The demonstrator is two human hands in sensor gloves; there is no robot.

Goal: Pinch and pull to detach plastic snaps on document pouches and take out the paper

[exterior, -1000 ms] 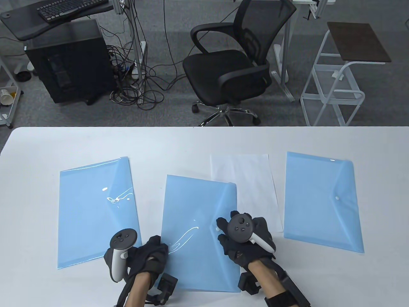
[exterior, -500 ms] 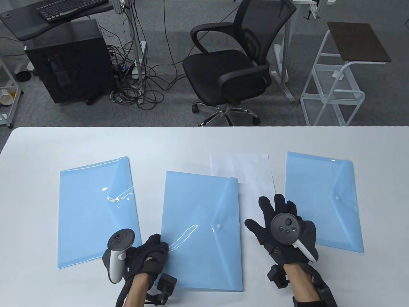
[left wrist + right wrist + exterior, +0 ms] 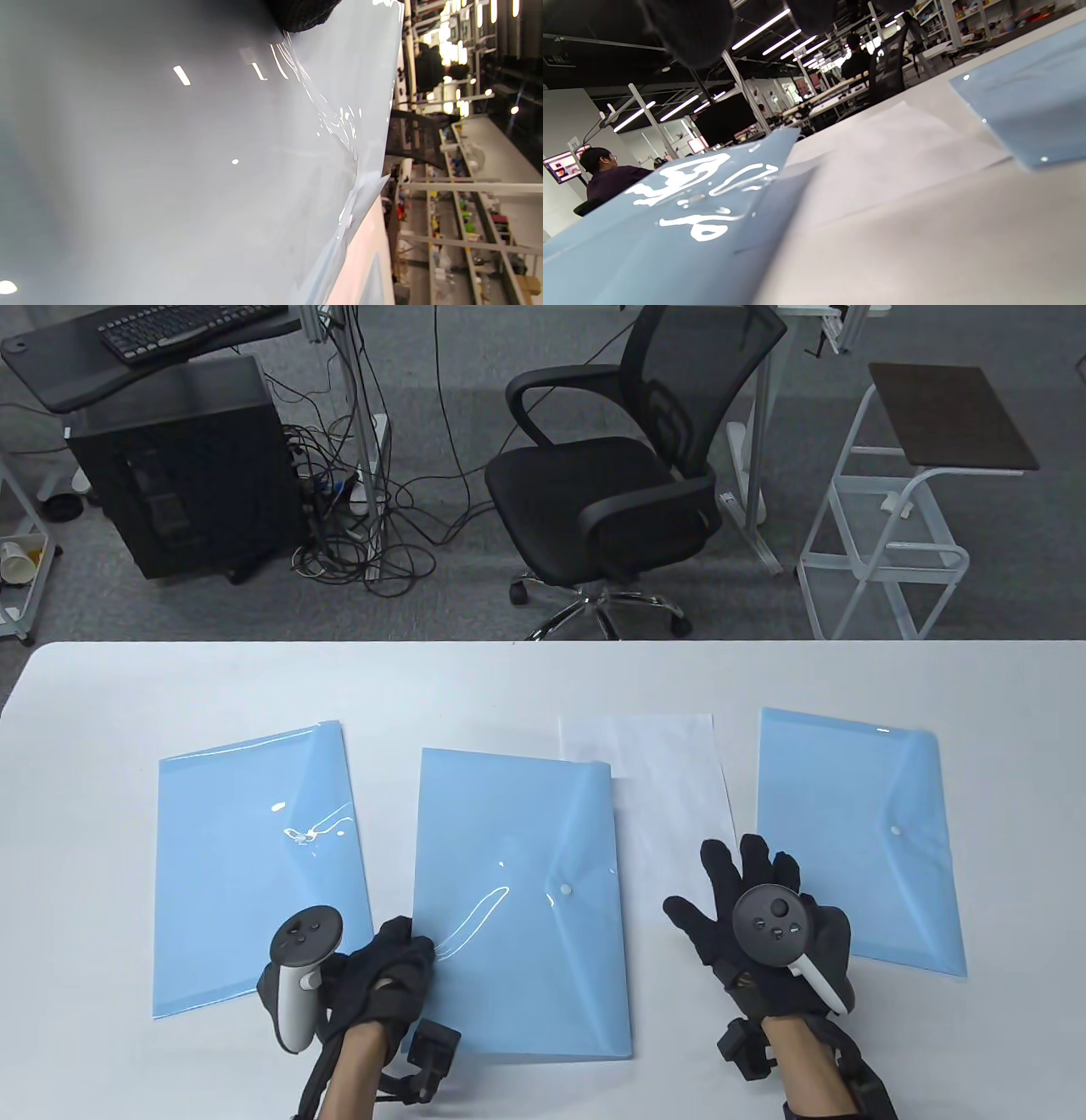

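Note:
Three light-blue document pouches lie on the white table (image 3: 526, 678). My left hand (image 3: 405, 952) grips the near-left edge of the middle pouch (image 3: 517, 848), which shows again up close as the middle pouch (image 3: 212, 169) in the left wrist view. Its flap lies flat with the white snap (image 3: 564, 889) showing. My right hand (image 3: 736, 889) is open with fingers spread, between the middle pouch and the right pouch (image 3: 857, 814), over the near corner of a white paper sheet (image 3: 670, 797). The right pouch's snap (image 3: 895, 831) looks fastened. The left pouch (image 3: 254, 857) lies apart.
A black office chair (image 3: 611, 492) and a white rolling cart (image 3: 899, 517) stand beyond the table's far edge. A computer tower (image 3: 178, 466) and loose cables sit on the floor at the far left. People at desks show in the right wrist view.
My right hand let go of the middle pouch's snap, moved right and spread open. My left hand has drawn the middle pouch leftwards, uncovering more of the paper sheet.

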